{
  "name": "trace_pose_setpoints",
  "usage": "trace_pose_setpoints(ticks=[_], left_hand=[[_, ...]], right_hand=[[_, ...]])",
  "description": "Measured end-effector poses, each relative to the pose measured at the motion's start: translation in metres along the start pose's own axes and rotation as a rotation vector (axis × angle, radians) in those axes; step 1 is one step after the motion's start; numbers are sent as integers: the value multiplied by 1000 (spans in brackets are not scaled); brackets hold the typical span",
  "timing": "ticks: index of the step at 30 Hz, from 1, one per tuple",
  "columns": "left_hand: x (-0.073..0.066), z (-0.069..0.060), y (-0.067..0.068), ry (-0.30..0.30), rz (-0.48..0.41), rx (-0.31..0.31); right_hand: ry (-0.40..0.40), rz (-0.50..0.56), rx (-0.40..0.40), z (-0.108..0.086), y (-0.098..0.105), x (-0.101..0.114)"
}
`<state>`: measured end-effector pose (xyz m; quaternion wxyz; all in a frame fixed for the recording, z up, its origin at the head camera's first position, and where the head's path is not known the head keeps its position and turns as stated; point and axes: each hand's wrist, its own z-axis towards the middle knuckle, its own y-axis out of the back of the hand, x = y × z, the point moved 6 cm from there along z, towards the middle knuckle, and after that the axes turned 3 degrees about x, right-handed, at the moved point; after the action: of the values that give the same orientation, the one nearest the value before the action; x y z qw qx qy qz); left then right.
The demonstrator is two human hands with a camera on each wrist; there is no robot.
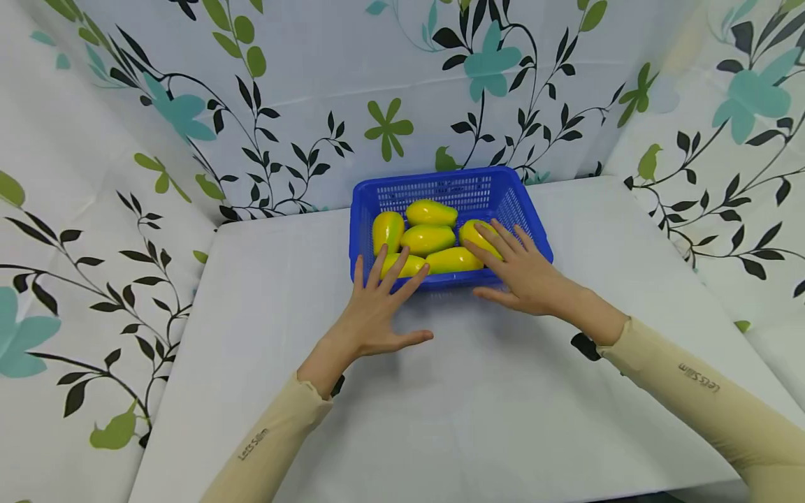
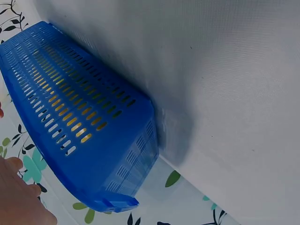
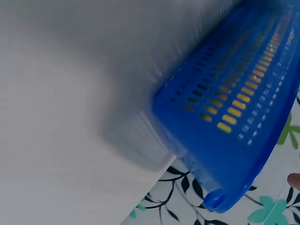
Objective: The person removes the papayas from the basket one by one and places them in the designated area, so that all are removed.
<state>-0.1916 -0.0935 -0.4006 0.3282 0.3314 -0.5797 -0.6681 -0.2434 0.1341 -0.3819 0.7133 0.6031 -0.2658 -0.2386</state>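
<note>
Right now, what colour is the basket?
Blue all over; the basket shows best in the head view.

white-covered desk point(image 1: 465, 391), floral backdrop cloth point(image 1: 402, 77) behind, matching left cloth point(image 1: 82, 223) and right cloth point(image 1: 711, 188), teal butterfly-like print point(image 1: 492, 63) up top, black leafy sprigs point(image 1: 447, 38) throughout, green flower print point(image 1: 386, 128) mid-back, green bird print point(image 1: 116, 429) low left, second green bird point(image 1: 648, 163) on right

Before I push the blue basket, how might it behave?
The blue basket looks stiff, judging by its straight slotted walls. It likely won't tip, being wide and low. The yellow fruits inside may roll, being shiny and rounded.
</note>
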Motion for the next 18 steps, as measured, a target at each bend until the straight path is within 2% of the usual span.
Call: trace_pose_setpoints(ticks=[6,9,13,16,18], left_hand=[[2,-5,2,-12,-18,-47],[3,-8,5,-23,-50,-90],[3,-12,11,-34,-81,-168],[4,-14,15,-23,-94,-210],[5,-17,16,-10,-104,-227]], right_hand=[[-118,61,4,8,-1,-34],[-216,69,-19,11,-2,-57],[-394,91,-54,12,-2,-87],[-513,164,-44,11,-6,-102],[-555,222,-19,12,-10,-108]])
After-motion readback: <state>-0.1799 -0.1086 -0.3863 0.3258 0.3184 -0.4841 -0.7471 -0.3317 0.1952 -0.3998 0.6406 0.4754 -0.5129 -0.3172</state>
